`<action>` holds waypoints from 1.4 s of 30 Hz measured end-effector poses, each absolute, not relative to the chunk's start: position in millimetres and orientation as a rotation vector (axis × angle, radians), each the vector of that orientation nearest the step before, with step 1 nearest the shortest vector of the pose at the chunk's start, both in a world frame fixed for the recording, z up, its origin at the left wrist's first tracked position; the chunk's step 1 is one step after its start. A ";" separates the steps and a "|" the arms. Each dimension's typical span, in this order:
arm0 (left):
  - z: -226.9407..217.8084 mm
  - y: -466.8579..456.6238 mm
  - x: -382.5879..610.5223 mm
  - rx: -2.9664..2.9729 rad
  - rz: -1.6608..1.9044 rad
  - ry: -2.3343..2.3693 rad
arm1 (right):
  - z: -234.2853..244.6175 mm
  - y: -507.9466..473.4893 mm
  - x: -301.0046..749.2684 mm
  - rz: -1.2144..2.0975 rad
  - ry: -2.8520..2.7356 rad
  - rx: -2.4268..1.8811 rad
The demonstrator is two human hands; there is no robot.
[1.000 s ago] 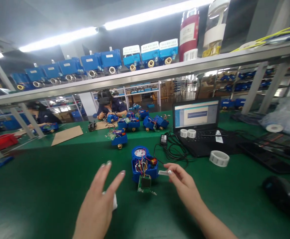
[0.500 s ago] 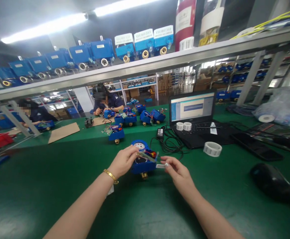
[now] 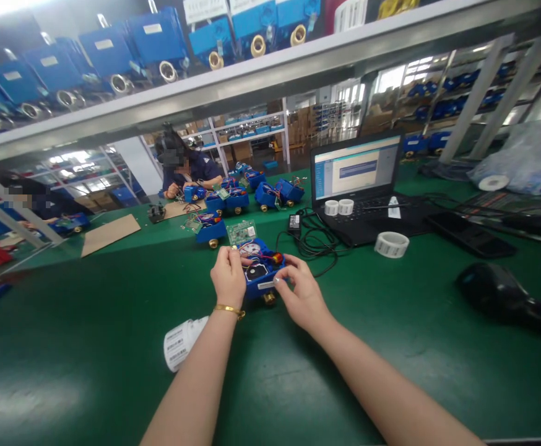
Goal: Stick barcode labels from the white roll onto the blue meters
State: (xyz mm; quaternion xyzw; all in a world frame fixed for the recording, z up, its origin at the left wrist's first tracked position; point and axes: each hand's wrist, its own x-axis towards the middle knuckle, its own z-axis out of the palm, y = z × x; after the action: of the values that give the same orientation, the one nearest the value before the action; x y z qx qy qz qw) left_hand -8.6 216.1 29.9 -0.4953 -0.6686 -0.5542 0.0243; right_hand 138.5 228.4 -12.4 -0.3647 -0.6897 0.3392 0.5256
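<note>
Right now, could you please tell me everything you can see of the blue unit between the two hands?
The plastic-looking blue unit sits open on the green table, a brass fitting below its front. Inside show a round black part and an orange part; a pale dial lies behind. The left hand, holding a green circuit board, is at its left rear. The right hand holds a narrow white label over its front; whether stuck is unclear.

Both forearms (image 3: 382, 370), lower centre and lower right of the frame, are bare. A slim gold-coloured bracelet (image 3: 226, 308) circles the left hand's (image 3: 229, 277) wrist. The right hand (image 3: 302, 296) shows a pale thumbnail (image 3: 277, 280).
</note>
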 end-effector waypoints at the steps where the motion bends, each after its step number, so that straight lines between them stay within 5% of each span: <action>1: 29.7 216.5 -8.3 -1.527 -1.714 -2.067 | -11.9 228.0 137.2 0.799 -1.643 -0.883; 42: 29.4 216.6 -8.1 -1.505 -1.667 -2.038 | -5.9 216.3 121.0 0.595 -1.560 -0.962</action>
State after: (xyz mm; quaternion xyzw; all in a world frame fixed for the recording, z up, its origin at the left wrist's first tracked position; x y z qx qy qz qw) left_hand -8.1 216.6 29.4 -0.4955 -0.6710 -0.5489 0.0546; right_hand 121.0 216.3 -5.9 -0.4100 -0.6649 0.2536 0.5706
